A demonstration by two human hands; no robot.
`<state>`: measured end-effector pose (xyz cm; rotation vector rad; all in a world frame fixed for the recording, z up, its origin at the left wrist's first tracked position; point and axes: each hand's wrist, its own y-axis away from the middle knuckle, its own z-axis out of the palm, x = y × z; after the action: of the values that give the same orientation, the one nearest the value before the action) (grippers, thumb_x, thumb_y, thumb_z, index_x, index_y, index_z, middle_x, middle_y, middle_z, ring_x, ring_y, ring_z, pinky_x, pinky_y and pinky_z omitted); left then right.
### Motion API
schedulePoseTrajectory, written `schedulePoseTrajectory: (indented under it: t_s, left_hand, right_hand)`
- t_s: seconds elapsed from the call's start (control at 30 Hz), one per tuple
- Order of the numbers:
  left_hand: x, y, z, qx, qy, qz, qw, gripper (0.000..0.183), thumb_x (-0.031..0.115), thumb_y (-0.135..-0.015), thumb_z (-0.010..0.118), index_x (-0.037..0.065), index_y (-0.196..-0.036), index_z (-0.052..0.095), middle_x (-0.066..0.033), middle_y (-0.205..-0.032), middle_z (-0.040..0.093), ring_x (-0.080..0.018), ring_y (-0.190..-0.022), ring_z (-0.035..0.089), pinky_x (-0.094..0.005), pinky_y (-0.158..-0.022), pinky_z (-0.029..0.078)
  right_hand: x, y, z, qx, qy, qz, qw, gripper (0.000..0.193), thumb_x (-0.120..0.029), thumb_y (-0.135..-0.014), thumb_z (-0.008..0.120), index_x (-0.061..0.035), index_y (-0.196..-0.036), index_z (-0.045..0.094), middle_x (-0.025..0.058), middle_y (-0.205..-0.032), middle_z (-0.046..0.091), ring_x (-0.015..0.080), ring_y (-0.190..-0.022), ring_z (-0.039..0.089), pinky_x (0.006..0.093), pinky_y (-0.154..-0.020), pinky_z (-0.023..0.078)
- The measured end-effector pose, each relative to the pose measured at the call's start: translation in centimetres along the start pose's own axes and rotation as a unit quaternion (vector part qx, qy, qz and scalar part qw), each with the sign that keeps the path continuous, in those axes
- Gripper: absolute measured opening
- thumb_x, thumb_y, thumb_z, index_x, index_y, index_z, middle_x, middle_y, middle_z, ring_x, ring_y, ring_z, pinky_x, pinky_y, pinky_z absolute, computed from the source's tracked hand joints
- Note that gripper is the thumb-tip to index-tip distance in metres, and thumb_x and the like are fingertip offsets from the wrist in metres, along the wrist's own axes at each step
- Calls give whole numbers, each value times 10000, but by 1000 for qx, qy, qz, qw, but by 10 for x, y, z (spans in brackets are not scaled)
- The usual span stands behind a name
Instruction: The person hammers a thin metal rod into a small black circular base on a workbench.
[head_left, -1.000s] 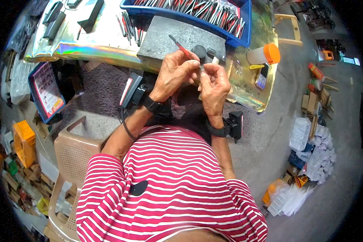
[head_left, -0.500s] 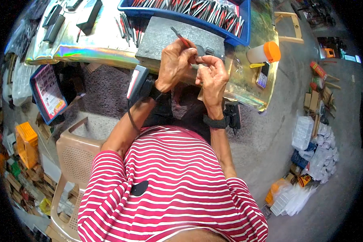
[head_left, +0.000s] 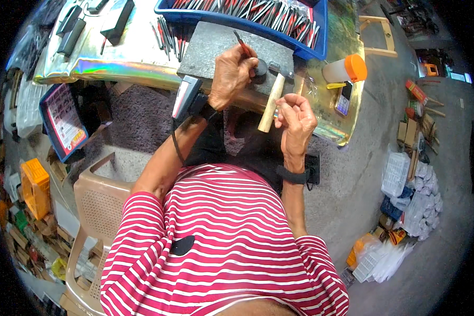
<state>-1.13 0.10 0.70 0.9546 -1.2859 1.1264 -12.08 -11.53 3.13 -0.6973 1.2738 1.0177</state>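
Note:
My left hand [head_left: 231, 75] is closed around a slim red-and-black stick-like tool [head_left: 243, 45], its dark tip pointing up and away over a grey stone block [head_left: 205, 50]. A small dark round piece [head_left: 260, 67] shows beside those fingers. On the block's right end lies a hammer; its pale wooden handle [head_left: 272, 104] sticks out toward me past the table edge. Just right of that handle is my right hand [head_left: 298, 122], fingers curled with thumb and fingertips together; whatever they pinch, if anything, is too small to see.
Behind the block, a blue tray [head_left: 322, 31] holds many similar red, black and silver sticks. Loose sticks [head_left: 168, 39] lie left of it. To the right are an orange-lidded jar [head_left: 347, 69] and a phone [head_left: 344, 98]. A plastic chair [head_left: 102, 205] stands at my left.
My right hand has drawn away from my left, down and to the right, uncovering the hammer handle. The left hand has shifted slightly, and its stick now stands a bit farther right and higher.

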Motion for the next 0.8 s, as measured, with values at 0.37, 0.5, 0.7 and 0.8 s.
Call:
schedulePoseTrajectory:
  t_s: [0.37, 0.5, 0.7, 0.8]
  left_hand:
    - [1, 0, 2, 16, -66, 57, 996, 34, 0, -713, 552, 12, -739, 534, -43, -567, 539, -88, -483, 523, -228, -433, 417]
    - [-2, -1, 1, 14, -93, 66, 993, 51, -3, -704, 560, 11, -742, 530, -82, -587, 553, -130, -499, 542, -252, -465, 427]
    - [-3, -4, 0, -25, -140, 130, 981, 68, -13, -716, 526, 30, -768, 513, -21, -596, 513, -82, -536, 485, -223, -488, 403]
    - [-3, -6, -3, -45, -180, 187, 965, 97, -27, -697, 520, 32, -772, 501, -54, -605, 507, -106, -541, 492, -243, -504, 409]
  right_hand:
    - [4, 5, -14, 18, -13, -2, 1000, 175, -44, -750, 521, 39, -892, 462, 101, -737, 539, 66, -510, 442, 183, -403, 381]
    - [4, 6, -15, 25, -12, 4, 1000, 176, -42, -738, 542, 41, -876, 470, 98, -721, 539, 66, -500, 440, 183, -396, 378]
    - [9, 4, -16, 32, -16, 18, 999, 180, -35, -733, 545, 44, -877, 470, 98, -715, 534, 68, -502, 441, 182, -396, 377]
    - [9, 3, -15, 28, -11, 27, 999, 168, -33, -743, 525, 44, -882, 469, 99, -718, 531, 68, -512, 444, 182, -401, 379]
